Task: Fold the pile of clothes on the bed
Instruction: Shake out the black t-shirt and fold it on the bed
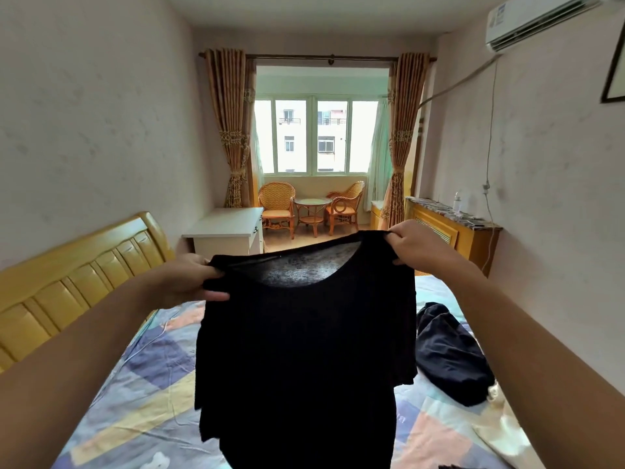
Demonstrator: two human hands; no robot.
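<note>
A black top (pixel 304 350) hangs in the air in front of me, held up by its two shoulders with the wide neckline at the top. My left hand (pixel 189 282) grips the left shoulder, fingers curled round the cloth. My right hand (pixel 411 243) pinches the right shoulder, a little higher. The top's lower part falls past the bottom of the view and hides the middle of the bed (pixel 135 394), which has a patterned sheet. A crumpled dark garment (pixel 449 357) lies on the bed to the right.
A yellow padded headboard (pixel 67 286) runs along the left wall. A white desk (pixel 226 231) stands beyond the bed, a wooden cabinet (pixel 456 228) along the right wall. Wicker chairs and a small table (pixel 313 211) stand by the window. A pale cloth (pixel 500 414) lies at the bed's right edge.
</note>
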